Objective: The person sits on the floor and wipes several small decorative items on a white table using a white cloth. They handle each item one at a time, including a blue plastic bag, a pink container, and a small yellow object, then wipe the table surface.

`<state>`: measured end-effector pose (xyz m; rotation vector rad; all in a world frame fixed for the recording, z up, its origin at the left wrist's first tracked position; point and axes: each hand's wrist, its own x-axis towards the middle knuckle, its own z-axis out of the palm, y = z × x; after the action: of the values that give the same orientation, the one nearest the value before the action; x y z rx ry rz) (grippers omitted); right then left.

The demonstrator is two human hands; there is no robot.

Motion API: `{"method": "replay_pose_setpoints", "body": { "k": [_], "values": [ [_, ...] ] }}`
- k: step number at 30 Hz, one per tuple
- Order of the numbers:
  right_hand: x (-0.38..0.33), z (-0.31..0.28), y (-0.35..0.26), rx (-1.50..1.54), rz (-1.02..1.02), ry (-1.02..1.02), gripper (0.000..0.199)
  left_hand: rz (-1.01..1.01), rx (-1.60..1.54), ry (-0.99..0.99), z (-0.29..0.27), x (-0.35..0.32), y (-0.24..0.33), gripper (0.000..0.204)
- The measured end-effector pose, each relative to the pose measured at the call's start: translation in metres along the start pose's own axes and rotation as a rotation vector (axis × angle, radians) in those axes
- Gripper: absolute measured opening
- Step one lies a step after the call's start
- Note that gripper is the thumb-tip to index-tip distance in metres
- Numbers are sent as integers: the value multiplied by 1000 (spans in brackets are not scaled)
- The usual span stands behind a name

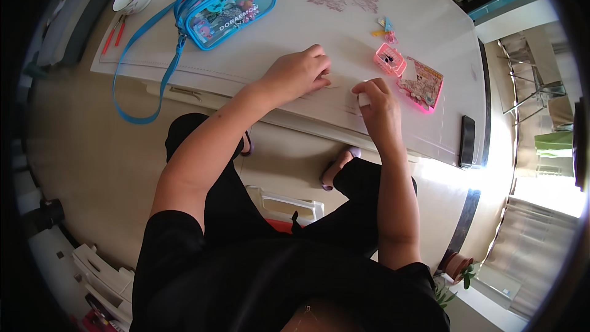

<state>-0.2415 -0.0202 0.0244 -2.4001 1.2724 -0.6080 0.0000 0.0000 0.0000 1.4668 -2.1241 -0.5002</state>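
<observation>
Over the front part of the white table [344, 37], my left hand [296, 74] is closed, fingertips pinched together and pointing right. Whatever it pinches is too small to make out. A short way to its right, my right hand [382, 110] grips a small white object [364, 99] between thumb and fingers; its kind is unclear. A faint thin line seems to run between the two hands. Beyond my right hand stand a small pink basket [382, 53] with dark bits inside and a pink-edged box [427, 83] with a printed picture.
Small coloured pieces [385, 24] lie past the basket. A clear blue bag [236, 12] sits far left, its strap [138, 120] hanging over the edge. Further left are a white bowl [136, 1] and two red sticks [113, 35]. A black phone [468, 140] lies at the right edge.
</observation>
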Motion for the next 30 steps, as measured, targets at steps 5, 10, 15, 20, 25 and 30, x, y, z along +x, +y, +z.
{"method": "replay_pose_setpoints", "body": {
  "k": [5,10,15,20,25,30],
  "values": [
    [9,6,-13,33,-51,103,33,51,-94,102,-2,2,-7,32],
    [20,16,-34,108,-140,133,32,88,-152,137,-1,-9,-5,32],
    [29,35,-31,50,-208,29,31,40,-93,131,1,-6,0,27],
    [28,33,-27,100,-175,34,28,33,-79,74,-4,0,1,26],
    [18,19,-8,-5,-53,54,31,-11,-112,35,-3,1,0,27],
    [14,4,9,-40,-11,99,33,-29,-135,25,-4,0,0,27]
  ]
}}
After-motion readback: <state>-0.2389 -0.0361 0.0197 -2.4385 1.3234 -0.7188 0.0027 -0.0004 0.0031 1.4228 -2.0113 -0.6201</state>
